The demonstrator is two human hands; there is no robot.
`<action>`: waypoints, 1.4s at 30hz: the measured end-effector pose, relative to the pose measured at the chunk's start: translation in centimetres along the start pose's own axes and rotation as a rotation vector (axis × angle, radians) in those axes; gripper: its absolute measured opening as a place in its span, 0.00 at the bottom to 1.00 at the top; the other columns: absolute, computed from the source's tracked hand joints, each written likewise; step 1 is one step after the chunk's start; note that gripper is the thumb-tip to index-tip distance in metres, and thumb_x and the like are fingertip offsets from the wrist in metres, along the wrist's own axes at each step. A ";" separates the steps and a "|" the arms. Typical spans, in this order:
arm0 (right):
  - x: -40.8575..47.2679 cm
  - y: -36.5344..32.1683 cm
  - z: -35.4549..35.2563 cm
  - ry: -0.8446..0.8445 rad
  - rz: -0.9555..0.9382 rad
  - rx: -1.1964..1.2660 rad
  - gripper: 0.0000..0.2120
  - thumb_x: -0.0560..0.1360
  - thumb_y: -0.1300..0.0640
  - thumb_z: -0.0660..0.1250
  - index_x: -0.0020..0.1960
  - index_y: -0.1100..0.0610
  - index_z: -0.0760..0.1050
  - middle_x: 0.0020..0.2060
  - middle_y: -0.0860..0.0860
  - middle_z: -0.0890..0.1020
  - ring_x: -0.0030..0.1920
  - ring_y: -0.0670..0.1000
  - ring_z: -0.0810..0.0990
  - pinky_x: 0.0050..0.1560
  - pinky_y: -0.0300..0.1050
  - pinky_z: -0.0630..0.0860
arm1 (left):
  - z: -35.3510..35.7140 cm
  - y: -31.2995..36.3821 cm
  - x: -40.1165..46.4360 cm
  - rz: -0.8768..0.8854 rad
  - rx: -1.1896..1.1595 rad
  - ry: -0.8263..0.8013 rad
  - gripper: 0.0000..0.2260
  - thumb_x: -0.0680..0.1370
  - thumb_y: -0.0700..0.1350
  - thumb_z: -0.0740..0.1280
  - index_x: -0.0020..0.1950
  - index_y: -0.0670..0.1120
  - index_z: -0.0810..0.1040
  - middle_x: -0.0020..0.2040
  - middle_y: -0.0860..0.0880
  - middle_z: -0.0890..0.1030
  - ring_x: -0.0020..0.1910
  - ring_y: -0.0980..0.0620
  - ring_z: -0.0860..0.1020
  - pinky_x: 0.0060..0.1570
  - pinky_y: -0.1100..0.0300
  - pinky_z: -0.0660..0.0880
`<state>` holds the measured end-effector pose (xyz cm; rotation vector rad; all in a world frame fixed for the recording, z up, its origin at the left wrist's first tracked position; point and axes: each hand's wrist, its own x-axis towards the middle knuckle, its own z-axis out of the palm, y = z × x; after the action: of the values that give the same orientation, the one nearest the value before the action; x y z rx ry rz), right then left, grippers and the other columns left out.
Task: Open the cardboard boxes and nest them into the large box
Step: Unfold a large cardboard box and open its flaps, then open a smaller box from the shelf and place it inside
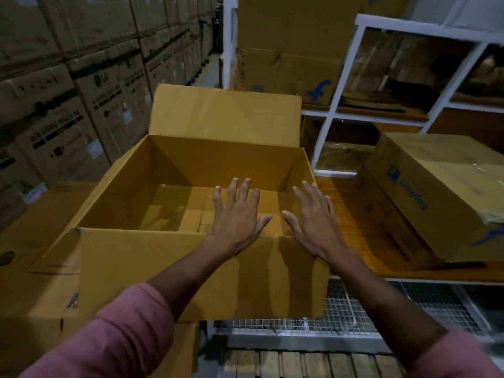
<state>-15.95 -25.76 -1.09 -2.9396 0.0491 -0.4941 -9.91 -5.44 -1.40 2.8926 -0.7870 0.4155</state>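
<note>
From the head camera, a large open box sits in the middle of the view, its far flap standing upright and its near flap folded down toward the person. Smaller cardboard pieces lie flat on its floor. The left hand reaches over the near edge into the box, fingers spread and straight, its grip holding nothing. The right hand hovers beside it near the box's right wall, fingers also spread, its grip likewise empty. Both arms wear pink sleeves. To the right, a closed box with blue printing rests tilted on a shelf. Stacked cartons fill the left side, and a white rack holds more cardboard behind.
</note>
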 end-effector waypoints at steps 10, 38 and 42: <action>-1.2 13.6 -7.8 0.103 0.187 -0.007 0.37 0.79 0.31 0.45 0.81 0.51 0.57 0.82 0.54 0.54 0.82 0.55 0.46 0.79 0.62 0.46 | -0.5 14.5 7.8 0.191 -0.064 -0.009 0.35 0.81 0.69 0.47 0.82 0.50 0.53 0.83 0.45 0.49 0.81 0.40 0.44 0.74 0.31 0.44; -2.1 51.2 -15.0 -0.098 0.329 -0.026 0.34 0.79 0.32 0.48 0.66 0.56 0.74 0.65 0.56 0.76 0.68 0.58 0.72 0.68 0.59 0.68 | 3.5 46.7 26.0 0.135 -0.326 -0.259 0.34 0.80 0.69 0.53 0.82 0.54 0.52 0.83 0.48 0.43 0.80 0.33 0.46 0.72 0.28 0.50; 0.1 55.9 -14.4 -0.113 0.350 -0.064 0.28 0.81 0.35 0.51 0.68 0.54 0.72 0.69 0.56 0.73 0.71 0.58 0.69 0.70 0.59 0.65 | 5.0 47.8 27.6 0.071 -0.322 -0.319 0.34 0.80 0.70 0.53 0.82 0.56 0.51 0.83 0.48 0.40 0.80 0.31 0.47 0.72 0.27 0.50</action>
<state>-20.95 -83.15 3.27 -2.9204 0.5634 -0.2778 -10.31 -60.61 3.72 2.6610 -0.9052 -0.1627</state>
